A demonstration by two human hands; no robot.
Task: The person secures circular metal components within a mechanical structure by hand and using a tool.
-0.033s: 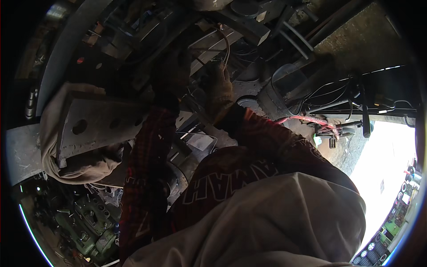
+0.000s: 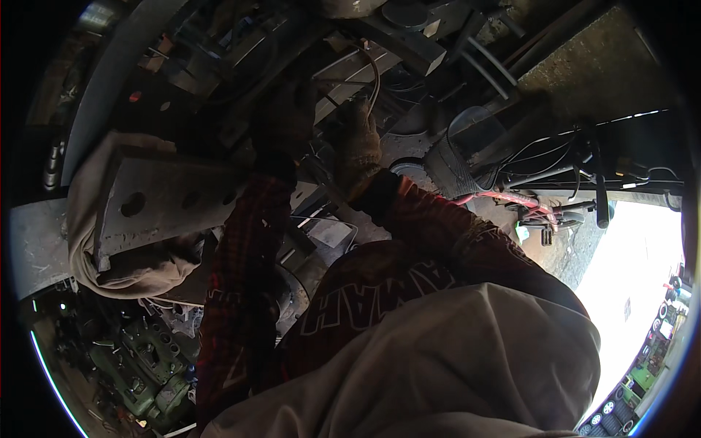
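Both of my hands are gloved and close together over dark metalwork at the upper middle. My right hand [image 2: 358, 142] is closed, its fingers curled around something hidden in shadow. Out of the top of that hand rises a thin, pale bent cable [image 2: 377, 69], arching up and to the left. My left hand [image 2: 286, 113] lies in deep shadow just to its left, and its fingers are too dark to read. Behind the hands a grey metal bar [image 2: 349, 73] runs diagonally, with a thin dark rod [image 2: 328, 98] near it.
A steel plate with round holes [image 2: 164, 201] rests on beige cloth [image 2: 87, 241] at left. Green machinery [image 2: 146, 365] stands lower left. To the right are a ribbed dark cylinder [image 2: 453, 164], a red bicycle frame [image 2: 504, 196] and a bright doorway [image 2: 628, 277].
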